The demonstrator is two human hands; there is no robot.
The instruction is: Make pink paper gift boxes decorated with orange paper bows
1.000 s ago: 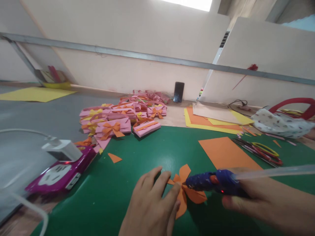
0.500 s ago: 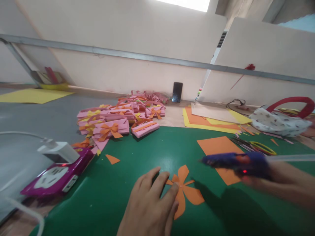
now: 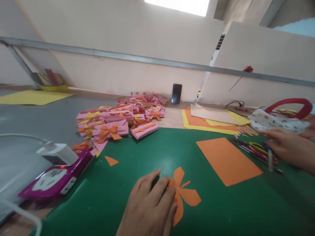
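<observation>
At the bottom centre, my left hand (image 3: 150,205) has its fingers curled together over the left side of an orange paper flower (image 3: 190,196), hiding part of it. The fingertips press at its centre. My right hand (image 3: 291,147) is blurred at the right, over the scissors (image 3: 253,152). A dark blue bit of the glue gun (image 3: 267,147) and a whitish stick (image 3: 270,160) show beside its fingers; how the fingers meet the gun is unclear. Between the hands lies an orange sheet (image 3: 228,160).
Small pink paper bags (image 3: 110,129) with orange and yellow bows are piled at the back left. A purple power strip (image 3: 56,175) with a white plug is on the left. Behind are a phone (image 3: 176,94), stacked coloured sheets (image 3: 209,119) and a red-handled white bag (image 3: 275,121).
My right hand has moved right and back with the glue gun, from above the orange sheet to the scissors. My left fingers have drawn closer together over the flower.
</observation>
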